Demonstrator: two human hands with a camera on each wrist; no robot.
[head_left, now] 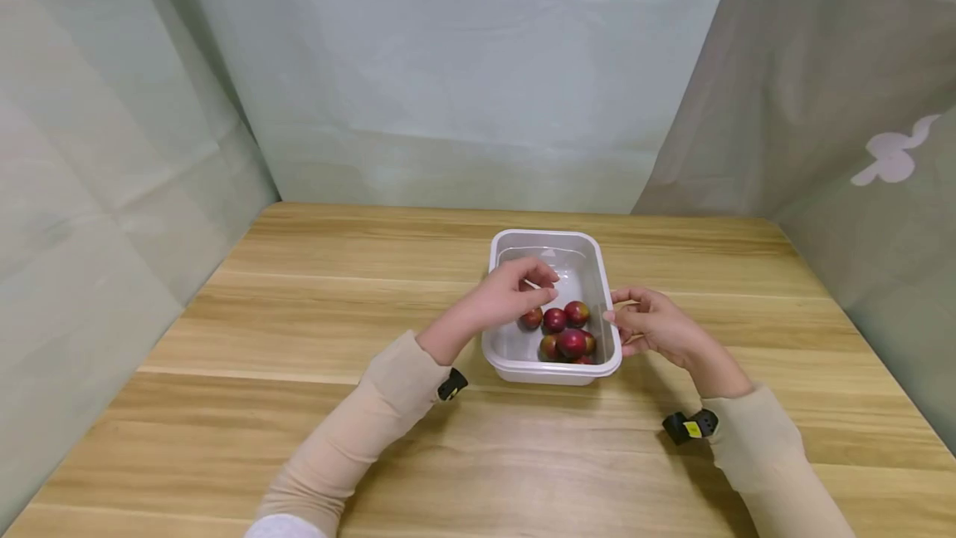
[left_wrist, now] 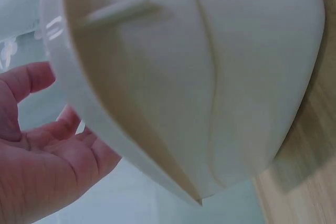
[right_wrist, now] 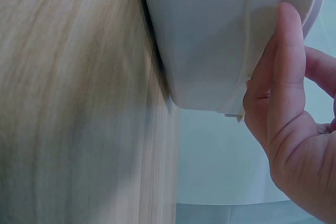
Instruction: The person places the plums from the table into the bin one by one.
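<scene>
Left hand (head_left: 508, 293) hovers loosely curled, empty, over the fruit (head_left: 564, 330) at frame centre; right hand (head_left: 650, 324), fingers relaxed, touches the tub (head_left: 553, 372) wall.

**Colours on the table**

White, faintly see-through tub (head_left: 553, 249). Dark red fruits (head_left: 565, 330) inside, some with yellow-green patches. Pale honey table (head_left: 299, 314) with streaky brown grain. Beige sleeves (head_left: 373, 422), black wrist straps (head_left: 690, 426), one with a yellow patch. Grey-green curtains (head_left: 448, 65); white shape on the right one.
</scene>
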